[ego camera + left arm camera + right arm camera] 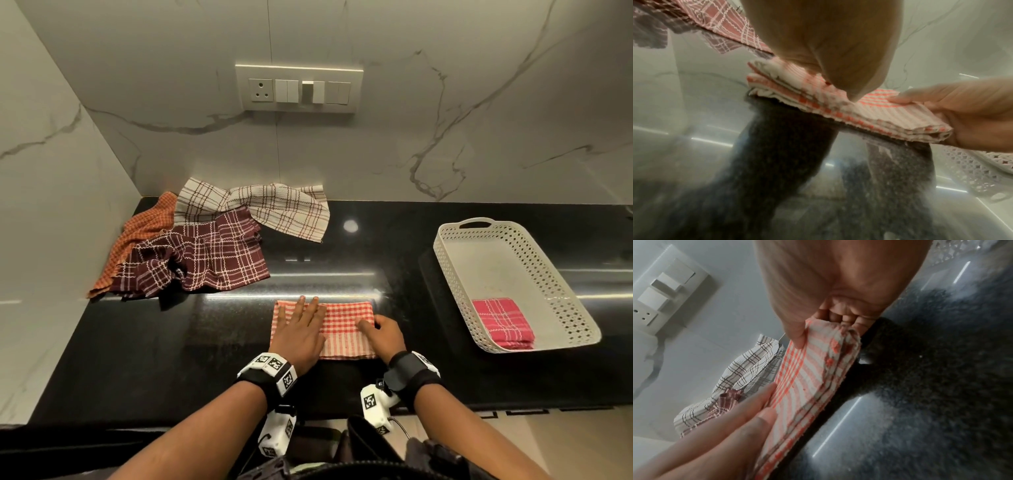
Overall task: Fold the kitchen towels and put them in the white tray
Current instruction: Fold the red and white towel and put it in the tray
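A folded red-and-white checked towel (346, 322) lies on the black counter (171, 342) near the front edge. My left hand (301, 322) presses flat on its left half with straight fingers. My right hand (375, 327) pinches the towel's right edge. In the right wrist view the thumb lies on top of the towel (807, 378) and the fingers curl underneath. The left wrist view shows the stacked layers of the towel (869, 112) under my palm. The white perforated tray (452, 274) stands at the right and holds one folded pink checked towel (501, 322).
A loose pile lies at the back left: a maroon checked towel (205, 260), a cream checked towel (260, 205) and an orange one (144, 233). A switch panel (298, 89) sits on the marble wall behind. Bare counter separates the folded towel from the tray.
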`<action>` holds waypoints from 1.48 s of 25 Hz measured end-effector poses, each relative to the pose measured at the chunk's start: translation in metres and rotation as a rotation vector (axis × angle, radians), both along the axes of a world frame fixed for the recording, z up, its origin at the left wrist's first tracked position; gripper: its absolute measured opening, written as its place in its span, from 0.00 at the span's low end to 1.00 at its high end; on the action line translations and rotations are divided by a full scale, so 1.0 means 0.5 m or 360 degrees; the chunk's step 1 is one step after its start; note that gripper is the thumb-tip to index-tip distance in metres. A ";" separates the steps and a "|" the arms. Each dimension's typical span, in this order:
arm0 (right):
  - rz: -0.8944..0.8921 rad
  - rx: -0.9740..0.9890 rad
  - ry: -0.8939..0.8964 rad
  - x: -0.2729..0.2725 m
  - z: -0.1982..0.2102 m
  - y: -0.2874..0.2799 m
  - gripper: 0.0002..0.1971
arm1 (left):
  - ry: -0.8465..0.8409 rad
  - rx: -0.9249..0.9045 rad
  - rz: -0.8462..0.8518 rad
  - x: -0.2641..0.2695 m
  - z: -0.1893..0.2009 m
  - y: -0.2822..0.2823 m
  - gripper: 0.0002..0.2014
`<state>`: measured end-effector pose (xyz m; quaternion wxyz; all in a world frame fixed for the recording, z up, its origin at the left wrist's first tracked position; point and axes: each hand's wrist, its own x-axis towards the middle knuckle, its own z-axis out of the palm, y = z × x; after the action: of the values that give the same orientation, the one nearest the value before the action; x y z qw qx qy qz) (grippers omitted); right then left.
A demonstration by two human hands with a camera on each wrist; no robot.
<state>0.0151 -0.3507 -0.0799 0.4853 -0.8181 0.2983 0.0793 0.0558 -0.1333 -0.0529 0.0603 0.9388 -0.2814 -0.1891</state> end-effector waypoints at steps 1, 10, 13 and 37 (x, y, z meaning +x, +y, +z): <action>-0.0006 -0.0018 -0.0008 -0.002 0.005 0.001 0.10 | 0.0030 0.0027 0.0010 -0.003 -0.008 -0.006 0.32; 0.0150 -0.0104 -0.0064 -0.015 0.041 0.021 0.08 | 0.0027 0.0078 0.0002 -0.005 -0.047 -0.001 0.39; 0.0193 -0.0075 -0.0306 0.006 0.076 0.049 0.05 | 0.0055 0.0065 0.0054 -0.007 -0.053 -0.007 0.32; 0.1094 -0.0775 0.0047 0.061 0.098 0.284 0.23 | 0.0442 -0.1029 0.0699 0.042 -0.009 0.182 0.25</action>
<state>0.0456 -0.2087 -0.0308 0.2188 -0.9596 0.0249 0.1753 0.0768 -0.0422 -0.0575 0.4285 0.8748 -0.1085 -0.1985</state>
